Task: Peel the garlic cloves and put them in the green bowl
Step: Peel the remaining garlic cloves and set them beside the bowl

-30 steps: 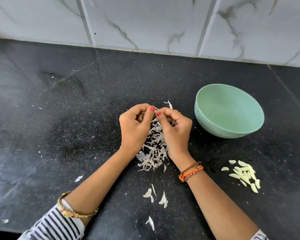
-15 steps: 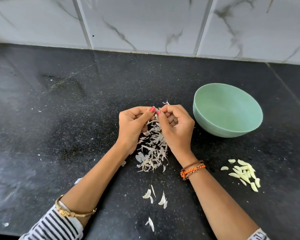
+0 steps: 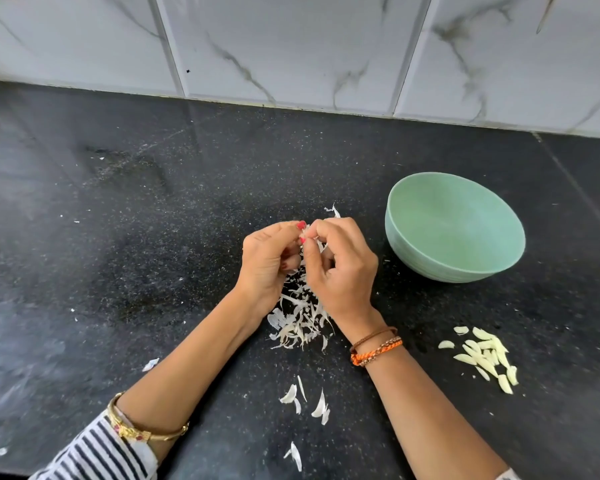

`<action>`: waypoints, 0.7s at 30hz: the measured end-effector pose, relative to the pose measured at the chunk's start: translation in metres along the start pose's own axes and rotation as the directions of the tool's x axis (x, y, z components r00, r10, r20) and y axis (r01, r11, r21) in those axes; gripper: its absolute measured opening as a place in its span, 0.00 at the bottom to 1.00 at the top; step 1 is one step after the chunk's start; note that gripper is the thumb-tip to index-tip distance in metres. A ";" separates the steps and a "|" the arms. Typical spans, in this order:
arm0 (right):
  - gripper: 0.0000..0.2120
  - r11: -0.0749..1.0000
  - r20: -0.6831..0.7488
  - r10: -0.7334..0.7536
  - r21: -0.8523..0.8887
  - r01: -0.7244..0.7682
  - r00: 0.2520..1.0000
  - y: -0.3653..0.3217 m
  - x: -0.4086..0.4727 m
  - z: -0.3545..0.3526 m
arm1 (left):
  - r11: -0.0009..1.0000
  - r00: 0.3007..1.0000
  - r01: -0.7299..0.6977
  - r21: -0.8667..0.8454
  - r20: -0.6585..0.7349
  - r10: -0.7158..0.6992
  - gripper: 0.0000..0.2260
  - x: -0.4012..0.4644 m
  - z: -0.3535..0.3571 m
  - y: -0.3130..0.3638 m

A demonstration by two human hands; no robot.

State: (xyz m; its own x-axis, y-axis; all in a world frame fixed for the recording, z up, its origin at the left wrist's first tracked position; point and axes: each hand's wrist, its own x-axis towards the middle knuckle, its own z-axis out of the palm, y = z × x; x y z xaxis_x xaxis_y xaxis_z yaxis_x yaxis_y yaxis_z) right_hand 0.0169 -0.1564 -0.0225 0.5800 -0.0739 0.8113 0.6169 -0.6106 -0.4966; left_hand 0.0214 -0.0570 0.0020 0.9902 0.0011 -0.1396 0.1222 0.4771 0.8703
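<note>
Left hand (image 3: 269, 261) and right hand (image 3: 340, 268) both pinch one garlic clove (image 3: 306, 233) mid-worktop (image 3: 118, 237); peeled cloves (image 3: 485, 355) wait near the right edge, green bowl (image 3: 455, 227) apparently empty.

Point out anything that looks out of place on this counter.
The pile of pale peeled garlic cloves lies on the black speckled stone counter, near side of the round green bowl, not in it; the visible inside of the bowl looks bare. Papery white skins litter the counter under both hands.
</note>
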 end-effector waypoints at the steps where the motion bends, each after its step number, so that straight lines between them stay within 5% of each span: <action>1: 0.08 1.000 0.009 0.013 -0.001 -0.013 1.000 0.000 0.000 0.001 | 0.999 1.000 0.023 -0.032 -0.001 -0.023 0.16 0.000 0.001 0.000; 6: 0.07 0.986 0.076 0.096 0.130 -0.105 0.992 0.004 0.003 0.000 | 0.998 0.998 -0.008 -0.067 -0.056 0.005 0.16 0.003 -0.003 0.006; 11: 0.09 0.965 0.100 0.173 0.184 -0.189 0.980 0.004 0.002 0.000 | 0.995 0.990 -0.098 0.016 -0.103 0.099 0.09 0.004 -0.005 0.009; 21: 0.07 0.866 0.137 0.403 0.263 -0.426 0.905 0.001 0.003 0.001 | 0.961 0.967 -0.198 0.195 -0.120 0.224 0.10 0.004 -0.009 0.010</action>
State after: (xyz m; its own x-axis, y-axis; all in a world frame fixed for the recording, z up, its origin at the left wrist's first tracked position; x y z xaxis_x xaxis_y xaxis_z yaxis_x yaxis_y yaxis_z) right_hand 0.0195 -0.1568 -0.0210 0.8465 -0.2050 0.4914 0.4270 -0.2897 -0.8566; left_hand 0.0260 -0.0444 0.0055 0.9770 0.2131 0.0033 -0.0657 0.2864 0.9559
